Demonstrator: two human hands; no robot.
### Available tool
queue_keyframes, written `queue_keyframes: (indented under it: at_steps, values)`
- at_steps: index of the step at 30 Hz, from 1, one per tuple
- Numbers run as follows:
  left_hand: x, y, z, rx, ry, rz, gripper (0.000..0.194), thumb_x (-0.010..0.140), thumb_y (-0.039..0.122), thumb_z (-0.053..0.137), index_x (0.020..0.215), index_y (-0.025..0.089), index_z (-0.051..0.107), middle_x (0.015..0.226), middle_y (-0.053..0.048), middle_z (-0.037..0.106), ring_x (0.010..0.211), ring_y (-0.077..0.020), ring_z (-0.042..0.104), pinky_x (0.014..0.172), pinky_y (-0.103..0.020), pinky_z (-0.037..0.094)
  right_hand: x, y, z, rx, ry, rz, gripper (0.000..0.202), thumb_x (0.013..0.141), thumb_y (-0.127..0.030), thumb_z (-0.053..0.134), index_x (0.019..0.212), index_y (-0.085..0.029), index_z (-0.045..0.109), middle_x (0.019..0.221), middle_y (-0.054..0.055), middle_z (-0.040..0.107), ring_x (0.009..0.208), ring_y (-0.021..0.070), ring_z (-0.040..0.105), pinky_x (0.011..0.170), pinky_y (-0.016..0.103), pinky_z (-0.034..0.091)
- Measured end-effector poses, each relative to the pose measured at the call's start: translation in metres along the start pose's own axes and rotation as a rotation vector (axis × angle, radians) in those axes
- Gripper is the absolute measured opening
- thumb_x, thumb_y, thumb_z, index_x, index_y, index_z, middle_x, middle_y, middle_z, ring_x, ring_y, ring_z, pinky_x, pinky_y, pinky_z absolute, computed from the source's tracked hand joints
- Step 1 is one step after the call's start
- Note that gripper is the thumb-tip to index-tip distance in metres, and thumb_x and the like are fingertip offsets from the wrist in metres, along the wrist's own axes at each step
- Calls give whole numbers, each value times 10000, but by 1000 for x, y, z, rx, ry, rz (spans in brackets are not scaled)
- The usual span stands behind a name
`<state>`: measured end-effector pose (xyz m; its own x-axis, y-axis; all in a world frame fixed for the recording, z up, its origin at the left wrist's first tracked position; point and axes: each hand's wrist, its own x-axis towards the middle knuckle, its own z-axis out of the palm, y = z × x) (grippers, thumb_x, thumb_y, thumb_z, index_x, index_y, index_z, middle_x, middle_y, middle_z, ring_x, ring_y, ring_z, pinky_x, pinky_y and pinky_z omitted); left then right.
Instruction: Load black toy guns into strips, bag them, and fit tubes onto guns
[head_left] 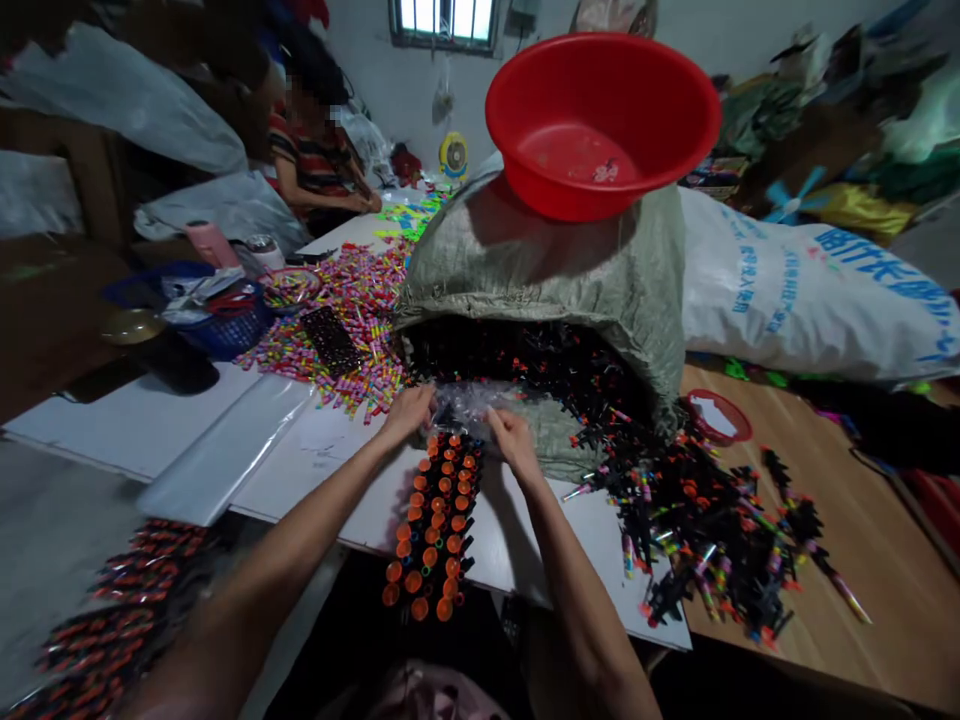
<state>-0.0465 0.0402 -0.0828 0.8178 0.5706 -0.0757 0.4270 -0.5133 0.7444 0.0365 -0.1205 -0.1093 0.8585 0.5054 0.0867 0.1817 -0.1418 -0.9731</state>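
My left hand (411, 410) and my right hand (513, 438) pinch the two sides of a clear plastic bag (463, 402). Just below the bag, black toy parts with round orange ends (437, 520) lie in neat rows, stretching towards me past the table edge. The far tips of these rows meet the bag; whether they are inside it I cannot tell. Beyond my hands lies a grey-green woven sack (540, 270) on its side, its mouth full of black and orange pieces. A loose heap of black toy parts (697, 530) spreads to the right.
A red basin (600, 120) sits on the sack. Small colourful tubes (360, 290) cover the table at left, beside a blue basket (232, 325), a dark bottle (169, 360) and plastic sheeting (225, 450). A person in a striped top (319, 160) sits at the far left. A white sack (810, 280) lies right.
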Motion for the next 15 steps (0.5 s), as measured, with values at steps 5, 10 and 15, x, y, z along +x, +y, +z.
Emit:
queue_keyframes:
  at_steps: [5,10,15]
  values:
    - [-68,-34,7,-116,200,268,379,922,375,287,828,213,618,760,-47,660,793,-198,610,804,-311,459,-68,20,-21,-146,111,-176,288,775,-459,565,798,-198,685,635,-10,602,587,140,517,599,269,432]
    - [-84,-62,19,138,69,522,207,849,242,399,801,199,595,825,-86,659,856,-230,596,881,-395,436,-89,56,-11,-341,137,-148,353,782,-320,502,1090,-192,617,788,20,655,668,157,582,653,274,462]
    - [-59,-66,27,228,-232,277,171,795,180,472,894,192,611,937,-77,682,922,-222,610,864,-332,448,-77,64,11,-674,4,63,295,842,-205,416,1056,-157,611,912,75,656,782,178,597,681,267,435]
